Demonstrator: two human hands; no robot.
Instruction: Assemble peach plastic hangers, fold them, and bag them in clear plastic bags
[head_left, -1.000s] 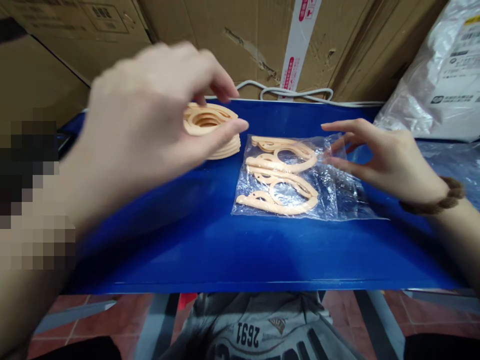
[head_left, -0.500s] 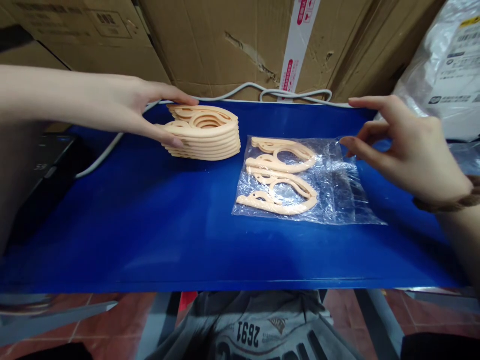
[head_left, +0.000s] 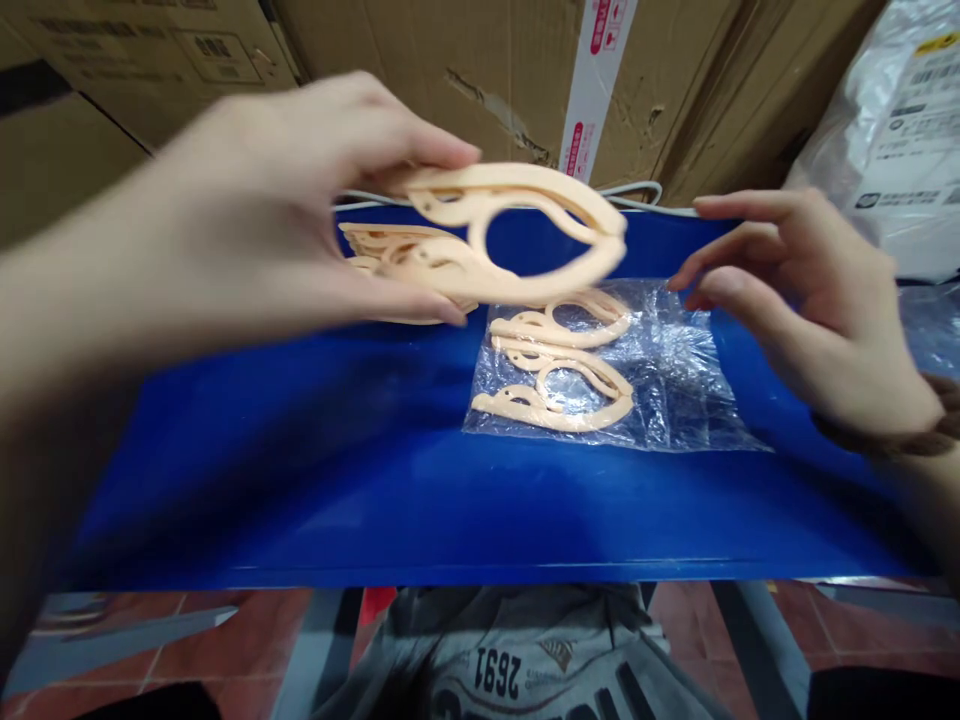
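One tan piece (head_left: 477,240) has come off the stack (head_left: 382,240), pinched in the left hand (head_left: 300,200) at upper centre; right hand (head_left: 817,310) hangs loose, looks empty, far right. Two already bagged mid-frame in clear plastic (head_left: 671,400), rest unbagged.

A beige folded piece (head_left: 525,289), with two curved arms meeting in a blunt point around a large oval opening, is held raised and nearly level, its point turned right, its outline slightly blurred. A stack of matching pieces (head_left: 367,240) is partly hidden behind it on the blue tabletop (head_left: 450,480). Just right of the stack, a clear plastic bag (head_left: 675,380) is laid flat and wrinkled; inside, two such pieces (head_left: 592,415) are set side by side, the farther partly covered from view.
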